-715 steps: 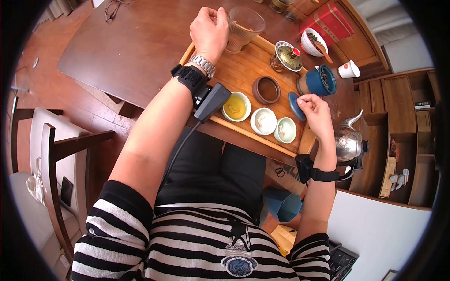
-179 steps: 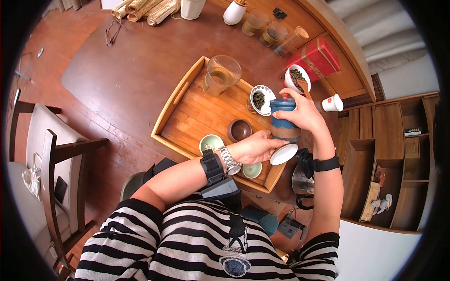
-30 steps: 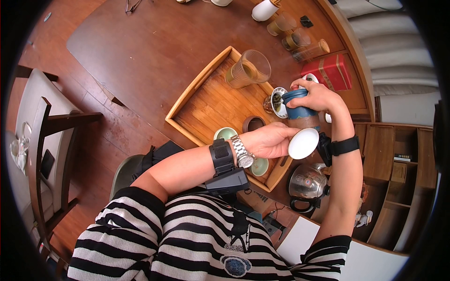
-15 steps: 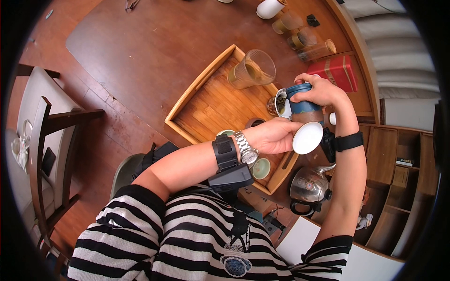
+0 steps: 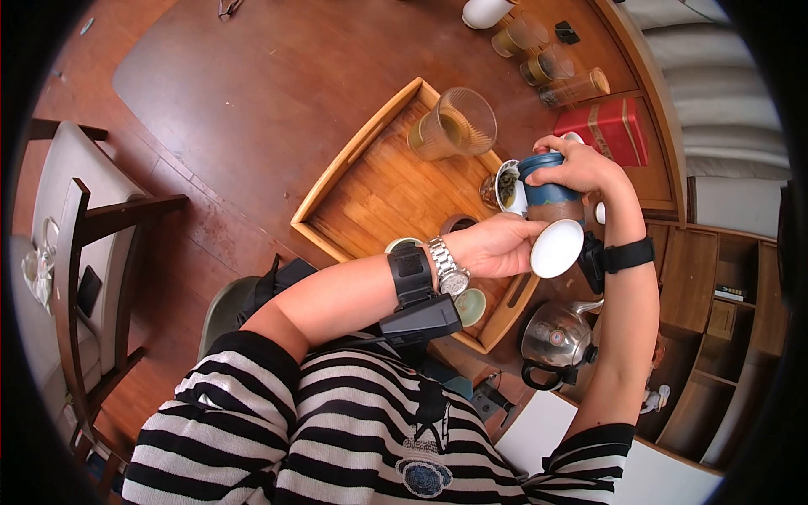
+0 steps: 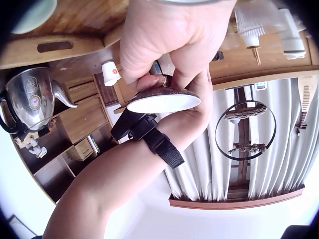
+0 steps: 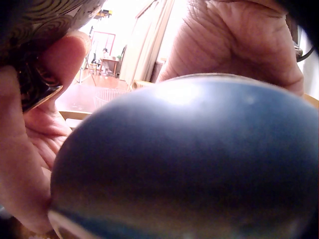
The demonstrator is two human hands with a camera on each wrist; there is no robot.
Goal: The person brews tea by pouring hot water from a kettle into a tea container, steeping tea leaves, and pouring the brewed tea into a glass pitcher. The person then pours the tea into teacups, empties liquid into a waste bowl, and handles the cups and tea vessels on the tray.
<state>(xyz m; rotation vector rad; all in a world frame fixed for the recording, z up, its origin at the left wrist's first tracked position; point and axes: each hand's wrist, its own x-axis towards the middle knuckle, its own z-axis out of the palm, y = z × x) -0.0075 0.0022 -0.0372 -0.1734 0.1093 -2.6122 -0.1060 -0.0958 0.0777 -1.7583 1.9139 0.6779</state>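
Observation:
In the head view my left hand (image 5: 492,246) pinches a gaiwan lid (image 5: 557,249), its white underside turned up. The left wrist view shows that lid (image 6: 164,103) edge-on below the fingers; its dark patterned outside and knob appear at upper left in the right wrist view. My right hand (image 5: 585,168) grips a blue-and-brown jar (image 5: 551,195) around its upper part, with a blue cap on top. Close beside the jar is the uncovered gaiwan (image 5: 507,187), holding wet tea leaves. The jar's smooth blue side (image 7: 189,144) fills much of the right wrist view.
A wooden tray (image 5: 358,156) carries a ribbed glass pitcher (image 5: 452,126), a brown cup (image 5: 459,222) and a pale green cup (image 5: 470,307). A steel kettle (image 5: 551,337) stands right of it. Behind are a red box (image 5: 623,133) and glasses (image 5: 547,66).
Since the oldest frame, the gaiwan lid has come off into my left hand, and my right hand has moved from the blue lid to the jar. Lately both hands shift slightly right in view.

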